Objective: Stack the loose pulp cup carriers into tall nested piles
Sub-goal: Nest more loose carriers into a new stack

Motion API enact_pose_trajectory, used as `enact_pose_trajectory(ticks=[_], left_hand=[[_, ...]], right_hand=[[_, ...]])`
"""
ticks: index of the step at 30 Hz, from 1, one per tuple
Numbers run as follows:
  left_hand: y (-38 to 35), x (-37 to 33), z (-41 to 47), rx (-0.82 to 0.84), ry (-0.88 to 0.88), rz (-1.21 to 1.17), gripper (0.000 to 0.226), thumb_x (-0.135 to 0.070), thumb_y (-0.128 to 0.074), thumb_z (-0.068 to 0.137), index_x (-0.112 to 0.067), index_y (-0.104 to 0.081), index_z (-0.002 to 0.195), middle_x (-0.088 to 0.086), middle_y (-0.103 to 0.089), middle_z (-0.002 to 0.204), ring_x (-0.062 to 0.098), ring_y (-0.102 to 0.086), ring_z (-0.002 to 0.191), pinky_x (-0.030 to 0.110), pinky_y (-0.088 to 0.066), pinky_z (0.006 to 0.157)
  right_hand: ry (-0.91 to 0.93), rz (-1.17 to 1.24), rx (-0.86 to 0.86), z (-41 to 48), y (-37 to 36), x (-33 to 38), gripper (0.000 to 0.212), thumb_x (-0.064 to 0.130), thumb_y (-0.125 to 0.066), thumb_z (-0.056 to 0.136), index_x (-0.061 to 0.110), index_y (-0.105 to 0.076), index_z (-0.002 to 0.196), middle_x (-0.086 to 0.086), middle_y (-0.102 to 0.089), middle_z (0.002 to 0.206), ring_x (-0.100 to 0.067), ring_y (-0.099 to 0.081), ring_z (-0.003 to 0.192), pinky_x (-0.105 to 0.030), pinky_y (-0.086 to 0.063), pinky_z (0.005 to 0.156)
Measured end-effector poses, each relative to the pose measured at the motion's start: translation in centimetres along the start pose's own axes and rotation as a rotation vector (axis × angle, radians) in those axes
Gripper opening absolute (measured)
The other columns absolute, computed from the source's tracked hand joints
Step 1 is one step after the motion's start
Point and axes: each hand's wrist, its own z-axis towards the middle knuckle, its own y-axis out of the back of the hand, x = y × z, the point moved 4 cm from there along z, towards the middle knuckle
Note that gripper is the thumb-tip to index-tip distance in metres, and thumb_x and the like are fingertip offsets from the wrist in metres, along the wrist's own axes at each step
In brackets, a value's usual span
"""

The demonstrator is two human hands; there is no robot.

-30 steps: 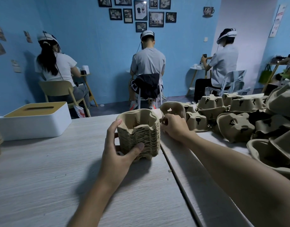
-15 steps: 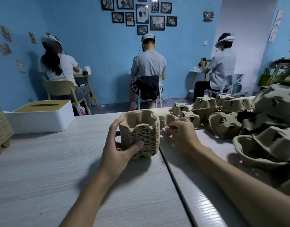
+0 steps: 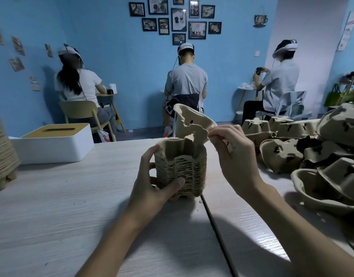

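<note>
A nested pile of brown pulp cup carriers (image 3: 182, 166) stands on the pale wooden table (image 3: 62, 206) in front of me. My left hand (image 3: 152, 182) grips the pile's left side, thumb across its front. My right hand (image 3: 230, 154) pinches the edge of one loose carrier (image 3: 190, 122) and holds it tilted just above the pile's open top. Loose carriers (image 3: 282, 154) lie heaped on the right side of the table.
A white box with a yellow slotted lid (image 3: 52, 142) sits at the back left. Another tall carrier pile (image 3: 2, 152) stands at the left edge. Three people sit with their backs to me beyond the table. A dark seam (image 3: 216, 226) splits the tabletop.
My right hand picked one carrier out of the heap and lifted it leftward over the pile. My left hand kept its grip on the pile.
</note>
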Motion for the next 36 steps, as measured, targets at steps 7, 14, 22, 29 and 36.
enact_pose_trajectory(ticks=[7, 14, 22, 29, 36], left_hand=[[0.0, 0.1, 0.0, -0.018, 0.012, -0.02, 0.101, -0.042, -0.083, 0.061, -0.064, -0.021, 0.137, -0.01, -0.056, 0.121, 0.006, -0.069, 0.087, 0.022, -0.056, 0.064], [-0.1, 0.3, 0.0, -0.002, -0.027, -0.016, 0.094, -0.04, -0.082, 0.064, -0.071, -0.029, 0.134, -0.007, -0.059, 0.121, 0.014, -0.071, 0.09, 0.031, -0.061, 0.069], [-0.2, 0.2, -0.1, 0.01, -0.034, -0.015, 0.088, -0.039, -0.081, 0.068, -0.071, -0.031, 0.133, -0.01, -0.056, 0.124, 0.014, -0.069, 0.095, 0.028, -0.06, 0.07], [-0.2, 0.5, 0.0, -0.001, -0.058, -0.011, 0.09, -0.041, -0.081, 0.066, -0.073, -0.031, 0.133, -0.007, -0.057, 0.126, 0.014, -0.07, 0.091, 0.03, -0.06, 0.071], [-0.2, 1.0, 0.2, 0.005, -0.067, 0.014, 0.092, -0.044, -0.082, 0.065, -0.07, -0.029, 0.137, -0.007, -0.055, 0.13, 0.019, -0.069, 0.091, 0.042, -0.062, 0.074]], right_hand=[[0.055, 0.001, 0.114, -0.4, -0.9, 0.7, 0.042, -0.022, -0.057, 0.073, 0.004, -0.07, 0.104, -0.002, -0.067, 0.107, -0.006, -0.059, 0.097, -0.019, -0.048, 0.082], [-0.002, 0.055, 0.258, -1.2, -1.4, 0.6, 0.034, 0.013, -0.044, 0.079, 0.008, -0.073, 0.095, 0.002, -0.068, 0.104, -0.018, -0.057, 0.103, -0.023, -0.044, 0.086], [-0.314, -0.421, 0.237, -2.3, -1.6, -6.6, 0.045, 0.031, -0.04, 0.084, 0.014, -0.065, 0.117, -0.004, -0.062, 0.121, -0.027, -0.047, 0.118, -0.044, -0.037, 0.1], [-0.617, -0.669, 0.409, -2.4, -2.3, -13.6, 0.051, 0.031, -0.052, 0.093, 0.017, -0.043, 0.141, -0.009, -0.041, 0.151, -0.032, -0.022, 0.143, -0.045, -0.02, 0.115], [-0.694, -0.747, 0.618, -2.6, -2.9, -15.0, 0.058, 0.041, -0.045, 0.095, 0.034, -0.023, 0.148, -0.004, -0.026, 0.156, -0.038, -0.014, 0.143, -0.055, -0.023, 0.109]])
